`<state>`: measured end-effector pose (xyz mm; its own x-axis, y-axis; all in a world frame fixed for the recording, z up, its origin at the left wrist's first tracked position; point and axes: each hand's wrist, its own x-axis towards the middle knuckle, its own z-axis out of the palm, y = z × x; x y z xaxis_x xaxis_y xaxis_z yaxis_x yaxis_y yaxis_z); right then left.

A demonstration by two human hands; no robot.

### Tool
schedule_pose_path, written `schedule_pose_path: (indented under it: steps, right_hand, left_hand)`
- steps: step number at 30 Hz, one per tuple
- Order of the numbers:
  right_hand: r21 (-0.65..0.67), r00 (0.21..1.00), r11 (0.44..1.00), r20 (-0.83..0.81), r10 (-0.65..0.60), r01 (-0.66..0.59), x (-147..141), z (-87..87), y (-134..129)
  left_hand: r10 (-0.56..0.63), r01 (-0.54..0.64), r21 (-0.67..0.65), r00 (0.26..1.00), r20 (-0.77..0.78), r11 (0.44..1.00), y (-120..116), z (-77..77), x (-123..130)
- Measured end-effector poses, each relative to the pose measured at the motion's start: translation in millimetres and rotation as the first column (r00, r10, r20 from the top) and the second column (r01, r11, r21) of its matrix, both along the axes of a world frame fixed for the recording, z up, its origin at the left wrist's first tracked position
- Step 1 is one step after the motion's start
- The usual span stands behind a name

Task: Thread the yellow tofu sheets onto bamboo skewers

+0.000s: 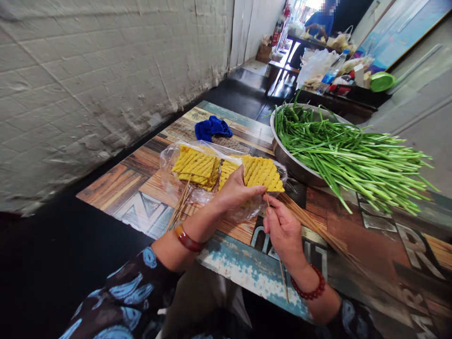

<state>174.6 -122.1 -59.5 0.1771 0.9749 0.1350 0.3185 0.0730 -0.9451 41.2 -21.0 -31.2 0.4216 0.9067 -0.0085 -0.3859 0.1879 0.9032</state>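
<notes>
In my left hand (239, 189) is a yellow ridged slab of food (263, 173), gripped along its near edge with the thumb on top. My right hand (282, 228) pinches a thin wooden skewer (282, 278), whose upper end meets the slab's near edge by my left thumb; whether it has gone in I cannot tell. More yellow slabs (196, 165) are stacked on a clear plastic bag (165, 162) to the left. Several skewers (181, 202) lean by that stack, and a bundle of loose skewers (318, 228) lies to the right of my right hand.
A metal basin (282, 153) heaped with long green stalks (353, 150) stands at the right of the patterned table (116, 195). A blue cloth (212, 128) lies beyond the bag. A white wall (106, 70) runs along the left. Far back, a person (320, 22) stands behind a cluttered table.
</notes>
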Motion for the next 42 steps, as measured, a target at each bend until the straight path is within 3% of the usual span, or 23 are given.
schedule_pose_path:
  steps: [15, 42]
  right_hand:
    - [-0.009, 1.000, 1.000, -0.008, -0.021, 0.021, -1.1, 2.9, 1.1]
    - [-0.038, 0.997, 0.999, -0.068, -0.023, 0.021, -0.2, 7.5, 3.8]
  left_hand:
    - [0.029, -0.019, -0.084, 0.993, 0.116, 0.996, -4.8, 9.2, 2.1]
    - [0.019, -0.018, -0.087, 1.000, 0.017, 0.996, -5.7, 5.1, 2.5]
